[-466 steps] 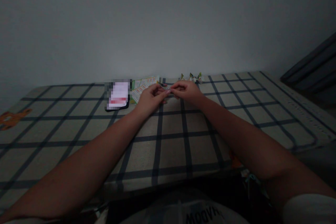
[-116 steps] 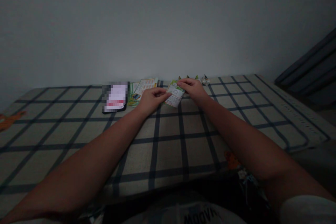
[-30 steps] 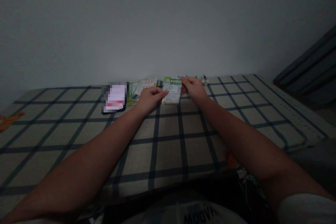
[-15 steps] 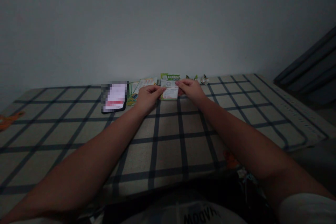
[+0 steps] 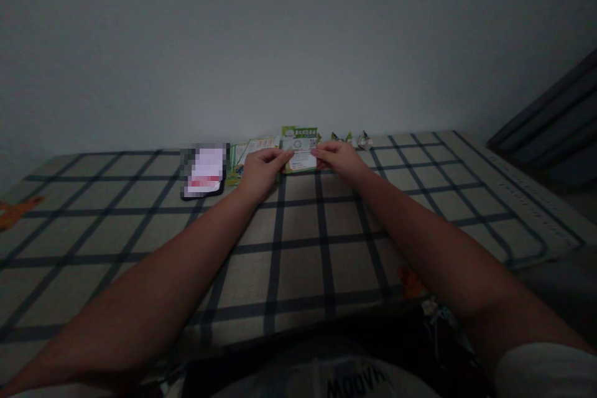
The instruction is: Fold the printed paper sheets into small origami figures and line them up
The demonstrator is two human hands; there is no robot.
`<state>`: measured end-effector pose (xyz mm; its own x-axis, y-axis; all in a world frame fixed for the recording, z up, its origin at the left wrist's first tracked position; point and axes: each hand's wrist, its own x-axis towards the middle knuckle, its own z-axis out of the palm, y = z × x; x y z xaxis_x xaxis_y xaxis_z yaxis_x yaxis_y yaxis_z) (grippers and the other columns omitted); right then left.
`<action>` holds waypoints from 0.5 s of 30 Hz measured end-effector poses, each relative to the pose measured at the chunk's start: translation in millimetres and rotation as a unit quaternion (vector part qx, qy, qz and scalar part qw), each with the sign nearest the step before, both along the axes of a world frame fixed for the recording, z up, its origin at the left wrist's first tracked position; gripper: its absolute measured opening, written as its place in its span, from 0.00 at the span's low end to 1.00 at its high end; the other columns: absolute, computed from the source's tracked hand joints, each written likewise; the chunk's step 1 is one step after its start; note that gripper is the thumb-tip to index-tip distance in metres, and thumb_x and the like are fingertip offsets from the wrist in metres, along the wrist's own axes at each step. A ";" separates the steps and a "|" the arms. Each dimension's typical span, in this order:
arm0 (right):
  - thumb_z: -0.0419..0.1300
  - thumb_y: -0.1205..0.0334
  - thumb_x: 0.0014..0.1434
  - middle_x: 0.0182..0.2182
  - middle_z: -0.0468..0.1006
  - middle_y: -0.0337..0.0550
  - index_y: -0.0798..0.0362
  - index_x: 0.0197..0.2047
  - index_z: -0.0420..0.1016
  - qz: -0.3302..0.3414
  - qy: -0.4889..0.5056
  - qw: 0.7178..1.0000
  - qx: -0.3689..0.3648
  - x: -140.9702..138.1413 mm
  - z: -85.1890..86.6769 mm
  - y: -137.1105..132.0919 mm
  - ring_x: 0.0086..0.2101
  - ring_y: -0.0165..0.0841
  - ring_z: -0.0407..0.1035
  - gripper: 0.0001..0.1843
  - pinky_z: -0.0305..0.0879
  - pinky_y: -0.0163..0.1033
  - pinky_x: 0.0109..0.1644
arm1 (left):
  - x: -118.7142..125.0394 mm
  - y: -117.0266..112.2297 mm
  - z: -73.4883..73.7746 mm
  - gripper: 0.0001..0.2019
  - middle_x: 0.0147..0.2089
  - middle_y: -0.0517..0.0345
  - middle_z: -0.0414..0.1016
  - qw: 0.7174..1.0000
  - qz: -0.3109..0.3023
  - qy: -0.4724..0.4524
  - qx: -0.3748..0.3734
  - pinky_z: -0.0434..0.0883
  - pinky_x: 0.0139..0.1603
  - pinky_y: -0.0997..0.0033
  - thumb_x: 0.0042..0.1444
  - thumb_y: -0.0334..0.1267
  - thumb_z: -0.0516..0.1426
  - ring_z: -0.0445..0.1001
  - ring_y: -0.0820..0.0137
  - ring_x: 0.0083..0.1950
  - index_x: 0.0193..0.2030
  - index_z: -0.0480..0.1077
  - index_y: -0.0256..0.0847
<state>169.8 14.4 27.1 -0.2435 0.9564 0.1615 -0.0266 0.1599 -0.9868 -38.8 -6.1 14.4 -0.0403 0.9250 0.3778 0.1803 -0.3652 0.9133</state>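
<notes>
A green-and-white printed packet point(image 5: 301, 137), with a green band of lettering along its top, is held up between both hands near the table's far side. My left hand point(image 5: 264, 168) pinches its left edge between thumb and fingers. On the opposite edge, my right hand point(image 5: 340, 158) grips it the same way. The packet's printed face is turned toward me; its back is hidden. Flat green-and-white printed packets or leaflets point(image 5: 255, 148) lie just beyond my left hand, partly covered by it. Small crumpled wrapper pieces point(image 5: 364, 140) rest behind my right hand.
A phone point(image 5: 206, 171) with a lit, blurred-out screen lies left of the packets. A checked cloth point(image 5: 298, 255) covers the table, which meets a plain wall point(image 5: 298, 43) at the back. Dark folded fabric point(image 5: 555, 118) is at the right.
The packet has shifted slightly up and to the left and tilts a little differently. My fingers now sit lower on its edges. The phone and other packets stay in place.
</notes>
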 end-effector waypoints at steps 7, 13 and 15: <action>0.71 0.51 0.50 0.26 0.79 0.39 0.54 0.31 0.79 -0.028 -0.028 0.997 0.059 -1.1 1.0 -2.2 0.27 0.28 0.70 0.15 0.70 0.34 0.33 | -0.1 6.4 -6.1 0.17 0.29 0.55 0.79 0.995 -0.042 -0.078 -0.040 0.72 0.36 0.69 0.48 0.53 0.70 0.76 0.70 0.30 0.32 0.81 0.39; 0.70 0.51 0.52 0.26 0.78 0.39 0.55 0.30 0.78 -0.067 -0.031 0.994 0.076 4.0 4.3 -0.3 0.29 0.29 0.70 0.15 0.71 0.36 0.36 | 1.7 1.0 1.6 0.18 0.27 0.56 0.79 0.991 -0.053 -0.099 -0.070 0.72 0.32 0.70 0.45 0.51 0.71 0.73 0.72 0.26 0.37 0.82 0.38; 0.69 0.53 0.53 0.27 0.78 0.40 0.55 0.31 0.79 -0.071 -0.027 0.994 0.075 4.3 2.9 1.7 0.29 0.29 0.70 0.13 0.71 0.36 0.37 | 2.8 -1.6 4.3 0.18 0.27 0.55 0.79 0.992 -0.050 -0.090 -0.078 0.72 0.31 0.69 0.43 0.50 0.72 0.73 0.71 0.26 0.35 0.82 0.38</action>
<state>174.1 16.1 30.0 -0.1191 0.9478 0.2958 0.0591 0.3042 -0.9508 -36.0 -7.7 18.7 0.0011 0.9744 0.2247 -0.0204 -0.2246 0.9742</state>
